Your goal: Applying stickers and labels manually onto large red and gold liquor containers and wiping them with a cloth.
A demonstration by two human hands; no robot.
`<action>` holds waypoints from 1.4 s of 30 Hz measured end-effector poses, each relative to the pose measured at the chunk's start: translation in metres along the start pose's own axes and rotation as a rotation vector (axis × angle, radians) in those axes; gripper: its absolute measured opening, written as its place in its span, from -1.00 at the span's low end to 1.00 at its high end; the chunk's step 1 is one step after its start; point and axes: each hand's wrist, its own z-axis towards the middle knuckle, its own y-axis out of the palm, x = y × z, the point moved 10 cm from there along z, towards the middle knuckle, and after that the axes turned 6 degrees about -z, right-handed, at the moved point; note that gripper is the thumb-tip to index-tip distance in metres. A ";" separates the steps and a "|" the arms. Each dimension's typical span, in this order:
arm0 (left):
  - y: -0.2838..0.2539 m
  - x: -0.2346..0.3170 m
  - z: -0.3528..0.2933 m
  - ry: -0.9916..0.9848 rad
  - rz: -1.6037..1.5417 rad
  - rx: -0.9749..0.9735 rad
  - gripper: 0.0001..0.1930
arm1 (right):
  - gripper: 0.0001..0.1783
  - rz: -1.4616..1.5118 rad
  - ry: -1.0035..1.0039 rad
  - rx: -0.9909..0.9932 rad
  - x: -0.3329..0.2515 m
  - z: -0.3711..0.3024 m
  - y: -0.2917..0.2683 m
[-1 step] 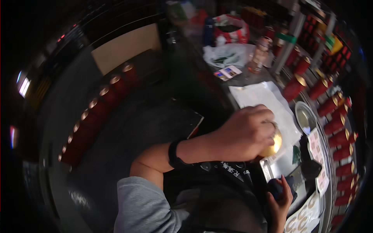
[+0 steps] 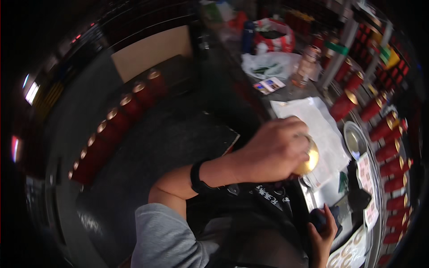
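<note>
One round metal bowl [image 2: 355, 139] at bench right; contents pale, indistinct. White plastic bag [image 2: 271, 64], far end: something green inside. Left hand [image 2: 281, 149]: fingers curled closed around a gold-ended object [image 2: 311, 159], at the near edge of the white sheet [image 2: 324, 131]. Right hand [image 2: 325, 230]: thumb and forefinger spread at a dark bundle [image 2: 318, 219]; cannot tell whether gripped.

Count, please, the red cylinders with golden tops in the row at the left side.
9 are visible: one curved line of red cylinders, running from the lower edge of the tan board down to the lower left. Others may be hidden.
</note>
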 end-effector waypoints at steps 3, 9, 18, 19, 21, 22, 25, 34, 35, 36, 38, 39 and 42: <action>-0.065 -0.036 -0.051 -0.228 0.278 0.103 -0.79 | -0.27 0.208 0.143 -0.135 0.016 0.000 0.015; -0.169 -0.073 -0.169 -0.507 0.719 0.186 -0.83 | -0.50 0.296 0.259 -0.353 0.016 -0.006 0.045; -0.326 -0.013 -0.392 -1.053 1.220 0.454 -0.80 | -0.38 0.970 0.536 -0.255 0.193 -0.001 0.110; -0.346 0.006 -0.427 -1.160 1.247 0.492 -0.79 | -0.49 1.259 0.881 -0.241 0.182 -0.018 0.126; -0.374 0.026 -0.475 -1.282 1.366 0.566 -0.79 | -0.49 1.228 0.895 -0.260 0.180 -0.013 0.136; -0.388 0.042 -0.493 -1.278 1.432 0.603 -0.78 | -0.49 1.217 0.884 -0.285 0.173 -0.009 0.140; -0.438 0.085 -0.559 -1.344 1.577 0.706 -0.80 | -0.49 1.183 0.854 -0.360 0.150 -0.005 0.155; -0.561 0.207 -0.722 -1.649 1.819 1.011 -0.74 | -0.50 1.089 0.734 -0.463 0.089 -0.004 0.191; -0.566 0.215 -0.727 -1.593 1.869 1.056 -0.74 | -0.50 1.076 0.720 -0.471 0.082 -0.004 0.196; -0.574 0.218 -0.736 -1.605 1.864 1.070 -0.74 | -0.51 1.063 0.707 -0.482 0.073 -0.004 0.201; -0.588 0.230 -0.747 -1.535 1.943 1.096 -0.75 | -0.51 1.039 0.688 -0.499 0.061 -0.007 0.211; -0.597 0.236 -0.758 -1.545 1.942 1.103 -0.75 | -0.51 1.028 0.680 -0.508 0.055 -0.009 0.215; -0.613 0.255 -0.776 -1.450 2.086 1.151 -0.76 | -0.51 1.003 0.650 -0.527 0.039 -0.010 0.226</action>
